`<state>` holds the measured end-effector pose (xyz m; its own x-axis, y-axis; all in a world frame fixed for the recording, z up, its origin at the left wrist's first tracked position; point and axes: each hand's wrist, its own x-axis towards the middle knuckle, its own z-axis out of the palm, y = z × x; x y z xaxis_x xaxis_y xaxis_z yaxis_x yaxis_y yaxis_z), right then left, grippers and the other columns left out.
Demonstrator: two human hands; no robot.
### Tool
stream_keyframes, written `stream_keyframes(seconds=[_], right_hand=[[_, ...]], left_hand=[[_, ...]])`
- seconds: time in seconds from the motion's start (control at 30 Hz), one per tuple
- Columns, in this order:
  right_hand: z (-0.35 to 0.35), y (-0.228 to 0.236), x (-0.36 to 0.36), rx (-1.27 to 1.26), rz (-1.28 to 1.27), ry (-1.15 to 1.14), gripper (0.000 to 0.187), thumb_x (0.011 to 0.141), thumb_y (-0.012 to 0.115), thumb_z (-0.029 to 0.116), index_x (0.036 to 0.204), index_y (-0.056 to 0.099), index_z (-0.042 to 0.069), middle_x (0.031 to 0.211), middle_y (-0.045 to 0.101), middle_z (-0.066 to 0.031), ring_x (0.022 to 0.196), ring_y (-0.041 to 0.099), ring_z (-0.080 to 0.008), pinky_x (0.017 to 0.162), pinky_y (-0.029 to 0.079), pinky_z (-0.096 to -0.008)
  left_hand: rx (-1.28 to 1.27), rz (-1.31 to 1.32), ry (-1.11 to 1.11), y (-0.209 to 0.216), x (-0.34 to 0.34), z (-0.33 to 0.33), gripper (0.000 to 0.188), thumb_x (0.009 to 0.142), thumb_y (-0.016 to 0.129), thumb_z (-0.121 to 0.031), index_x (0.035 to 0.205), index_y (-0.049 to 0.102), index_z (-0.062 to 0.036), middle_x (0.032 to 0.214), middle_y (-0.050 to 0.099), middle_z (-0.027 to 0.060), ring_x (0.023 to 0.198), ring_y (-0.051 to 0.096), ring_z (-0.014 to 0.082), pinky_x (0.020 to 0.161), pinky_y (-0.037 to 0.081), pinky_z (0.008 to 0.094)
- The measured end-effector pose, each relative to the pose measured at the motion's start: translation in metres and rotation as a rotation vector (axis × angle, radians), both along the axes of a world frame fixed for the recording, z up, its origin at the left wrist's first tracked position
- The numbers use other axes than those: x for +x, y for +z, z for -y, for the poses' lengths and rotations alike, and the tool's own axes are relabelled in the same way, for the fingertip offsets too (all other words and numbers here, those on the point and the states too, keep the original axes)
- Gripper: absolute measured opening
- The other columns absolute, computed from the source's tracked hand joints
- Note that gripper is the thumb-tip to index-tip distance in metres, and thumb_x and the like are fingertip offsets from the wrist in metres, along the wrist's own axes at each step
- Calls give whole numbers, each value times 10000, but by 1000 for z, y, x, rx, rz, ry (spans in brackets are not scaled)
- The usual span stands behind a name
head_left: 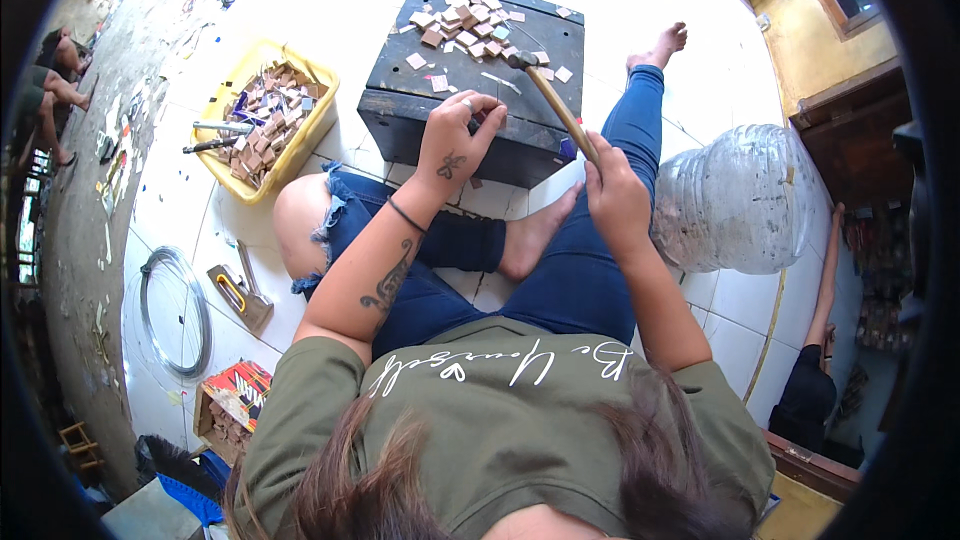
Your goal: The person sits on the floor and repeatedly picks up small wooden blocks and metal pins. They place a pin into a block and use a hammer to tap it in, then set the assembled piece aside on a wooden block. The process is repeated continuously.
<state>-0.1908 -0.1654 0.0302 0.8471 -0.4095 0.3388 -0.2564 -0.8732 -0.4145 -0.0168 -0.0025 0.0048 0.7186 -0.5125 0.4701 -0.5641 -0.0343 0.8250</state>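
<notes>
My right hand (pixel 615 195) is wrapped round the wooden handle of a hammer (pixel 555 105). The hammer's head lies over the top of a black wooden box (pixel 400 70), beside a heap of small square wooden tiles (pixel 468 20). At the box's near edge, my left hand (pixel 460 135) is closed in a pinch. Something thin and dark shows at its fingertips, too small to name. A few single tiles lie scattered round the heap.
To the left stands a yellow plastic basket (pixel 322 125) full of small wooden pieces, with pens on top. Near it lie a wire coil (pixel 207 315), a staple gun (pixel 240 298) and a red carton (pixel 240 390). A large clear plastic bottle (pixel 740 198) rests by my right leg. Other people sit at both sides.
</notes>
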Motion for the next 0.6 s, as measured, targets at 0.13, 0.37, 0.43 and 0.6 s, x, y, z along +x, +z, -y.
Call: stream_keyframes(seconds=[0.13, 0.37, 0.43, 0.6], right_hand=[[-3, 2, 12, -334, 125, 2, 358, 887, 656, 196, 1231, 611, 108, 995, 642, -131, 798, 639, -317, 659, 494, -415], [-25, 44, 45, 467, 234, 408, 220, 832, 735, 210, 985, 730, 51, 884, 671, -94, 739, 605, -174, 589, 425, -294], [-24, 50, 49, 633, 96, 345, 194, 840, 745, 187, 966, 728, 40, 835, 659, -23, 727, 562, -86, 617, 412, -237], [-25, 41, 56, 917, 187, 306, 152, 845, 748, 214, 931, 770, 91, 815, 707, -14, 631, 542, -101, 558, 411, -255]], left_hand=[[33, -98, -89, 19, -9, -14, 152, 890, 660, -133, 849, 702, 7, 781, 670, 101, 728, 652, 222, 666, 500, 322], [145, -29, -204, 42, -36, -27, 117, 843, 688, -113, 825, 690, 2, 773, 644, 114, 722, 628, 256, 653, 495, 339], [185, 35, -217, 46, -38, -30, 113, 840, 688, -110, 821, 689, 1, 773, 639, 115, 718, 624, 261, 664, 496, 338], [18, -528, -355, 35, -40, -31, 213, 932, 648, -193, 1075, 706, -46, 984, 727, 79, 931, 673, 226, 847, 518, 311]])
